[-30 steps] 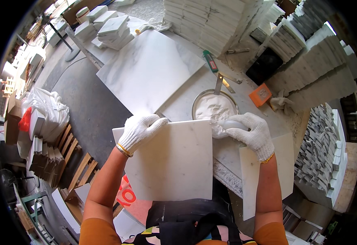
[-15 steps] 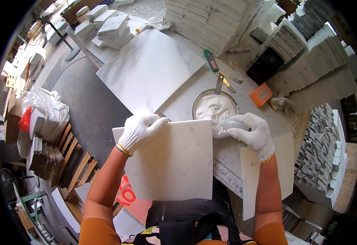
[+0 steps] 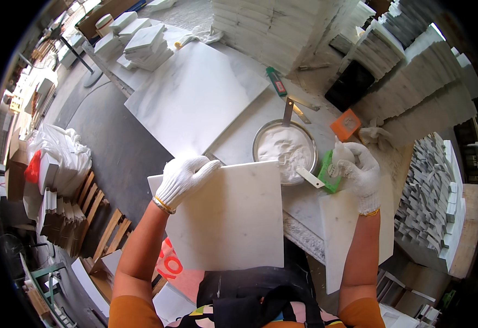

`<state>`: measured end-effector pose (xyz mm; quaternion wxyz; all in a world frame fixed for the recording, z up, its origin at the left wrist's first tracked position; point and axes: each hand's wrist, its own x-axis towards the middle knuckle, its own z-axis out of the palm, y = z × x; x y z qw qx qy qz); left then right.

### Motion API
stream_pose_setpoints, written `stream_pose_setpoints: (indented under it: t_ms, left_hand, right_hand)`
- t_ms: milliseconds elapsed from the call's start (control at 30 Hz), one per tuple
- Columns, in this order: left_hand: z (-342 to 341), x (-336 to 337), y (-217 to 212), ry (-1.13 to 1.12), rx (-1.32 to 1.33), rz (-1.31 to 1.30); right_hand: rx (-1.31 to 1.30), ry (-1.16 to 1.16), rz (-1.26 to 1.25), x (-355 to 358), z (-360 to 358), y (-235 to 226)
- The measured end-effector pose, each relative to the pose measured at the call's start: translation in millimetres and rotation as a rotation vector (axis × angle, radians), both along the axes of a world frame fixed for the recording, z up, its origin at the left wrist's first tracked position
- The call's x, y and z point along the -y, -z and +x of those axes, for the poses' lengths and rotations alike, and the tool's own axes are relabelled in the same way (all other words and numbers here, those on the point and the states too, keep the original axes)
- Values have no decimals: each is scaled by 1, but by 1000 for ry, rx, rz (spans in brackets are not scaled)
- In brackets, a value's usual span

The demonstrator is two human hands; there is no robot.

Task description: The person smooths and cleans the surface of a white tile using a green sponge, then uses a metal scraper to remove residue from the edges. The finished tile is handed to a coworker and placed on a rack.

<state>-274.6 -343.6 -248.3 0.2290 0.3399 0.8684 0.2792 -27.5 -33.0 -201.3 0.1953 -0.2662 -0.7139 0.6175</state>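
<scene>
My left hand (image 3: 187, 180), in a white knit glove, grips the upper edge of a square white marble tile (image 3: 231, 218), thumb on the near face. The tile leans up in front of me. In my gloved right hand (image 3: 362, 172) is a small whitish bottle (image 3: 343, 154) with a narrow tip pointing up. Beside that hand lies a green block (image 3: 328, 172). A round metal bowl (image 3: 255, 143) of white powder or paste stands just beyond the tile. A flat pale handle (image 3: 310, 177) juts over the bowl's near-right rim.
A large marble slab (image 3: 195, 95) lies far left. Beyond the bowl are metal scrapers (image 3: 288, 112), a green-and-red tool (image 3: 275, 81), an orange block (image 3: 345, 124) and a black phone-like slab (image 3: 350, 86). Tile stacks (image 3: 272, 33) line the back. Another tile (image 3: 332, 240) leans near my right forearm.
My right hand has moved right, away from the bowl, carrying the bottle and tipping it upright. The pale handle and green block have come into sight. My left hand still holds the tile.
</scene>
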Motion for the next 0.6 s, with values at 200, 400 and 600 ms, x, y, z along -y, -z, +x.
stream_pose_setpoints:
  t_ms: [200, 400, 600]
  left_hand:
    - [2, 2, 2, -50, 31, 33]
    - [4, -2, -5, -40, 23, 24]
    - [6, -2, -8, -51, 34, 26]
  right_hand:
    - [6, 211, 242, -59, 34, 32]
    - [124, 265, 236, -72, 37, 55]
    - [186, 205, 126, -82, 41, 69]
